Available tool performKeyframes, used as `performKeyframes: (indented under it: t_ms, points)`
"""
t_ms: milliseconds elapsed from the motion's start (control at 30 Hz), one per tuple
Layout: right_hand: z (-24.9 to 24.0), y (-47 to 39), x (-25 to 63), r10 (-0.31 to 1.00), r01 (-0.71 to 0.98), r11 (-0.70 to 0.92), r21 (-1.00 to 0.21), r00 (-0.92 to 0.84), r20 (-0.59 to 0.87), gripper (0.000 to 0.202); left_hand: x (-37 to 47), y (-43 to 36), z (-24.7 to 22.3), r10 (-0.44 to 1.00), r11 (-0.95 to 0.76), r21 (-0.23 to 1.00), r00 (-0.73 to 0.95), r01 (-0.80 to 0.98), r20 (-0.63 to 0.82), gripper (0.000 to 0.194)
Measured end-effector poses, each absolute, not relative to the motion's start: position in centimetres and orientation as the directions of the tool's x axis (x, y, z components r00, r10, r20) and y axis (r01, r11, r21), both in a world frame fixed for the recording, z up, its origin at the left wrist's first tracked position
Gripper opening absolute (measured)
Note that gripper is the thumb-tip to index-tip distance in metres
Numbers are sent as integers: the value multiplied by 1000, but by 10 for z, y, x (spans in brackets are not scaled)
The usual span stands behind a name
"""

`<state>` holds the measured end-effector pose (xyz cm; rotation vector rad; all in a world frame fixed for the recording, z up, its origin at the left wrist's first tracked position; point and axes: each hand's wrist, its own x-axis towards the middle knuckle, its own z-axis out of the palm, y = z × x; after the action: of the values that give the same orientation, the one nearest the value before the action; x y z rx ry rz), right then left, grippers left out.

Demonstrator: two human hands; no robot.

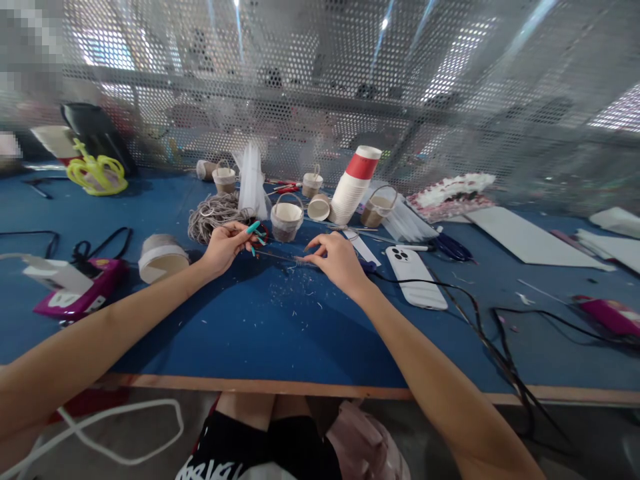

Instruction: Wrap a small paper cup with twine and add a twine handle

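A thin cord (277, 256) stretches between my two hands, just above the blue tabletop (240, 333). My left hand (224, 249), with long teal nails, pinches its left end. The fingers of my right hand (336, 259) are closed on its other end. Behind my left hand lies a loose bundle of grey-brown cord (215, 215). A dark object with a red edge (263, 231) is partly hidden by the left fingers. Past the gap between my hands stands a small wrapped cup with a cord handle (287, 223). Small white scraps (293, 293) are scattered below the cord.
Behind are stacked paper cups (353, 190), a handled cup (379, 208) and white strips (253, 183). A wrapped cup (163, 259) and a purple glue-gun-like device or box (85, 290) lie left. Right are a phone (417, 280), black cables (480, 320) and white board (535, 233).
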<state>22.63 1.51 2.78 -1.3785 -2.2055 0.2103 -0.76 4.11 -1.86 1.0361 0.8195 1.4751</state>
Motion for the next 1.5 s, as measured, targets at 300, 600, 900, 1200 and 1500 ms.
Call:
performKeyframes:
  t_ms: [300,600,900,1200,1500]
  points:
    - [29,18,231,814,748,579,-325,-502,294,17,-7,41,-19,981,-184,918,-16,-350,191,29]
    - [27,20,231,876,831,459,-315,-363,318,11,-7,40,-18,977,-193,915,13,-354,211,33]
    - [28,19,230,861,824,461,-329,-326,392,8,-6,41,-19,981,-180,927,8,-329,193,31]
    - [27,14,228,839,795,482,-369,-298,456,16,-8,43,-22,987,-144,924,9,-355,158,31]
    - [34,12,226,872,763,487,-426,-400,282,14,-7,41,-18,985,-165,910,-16,-381,171,27]
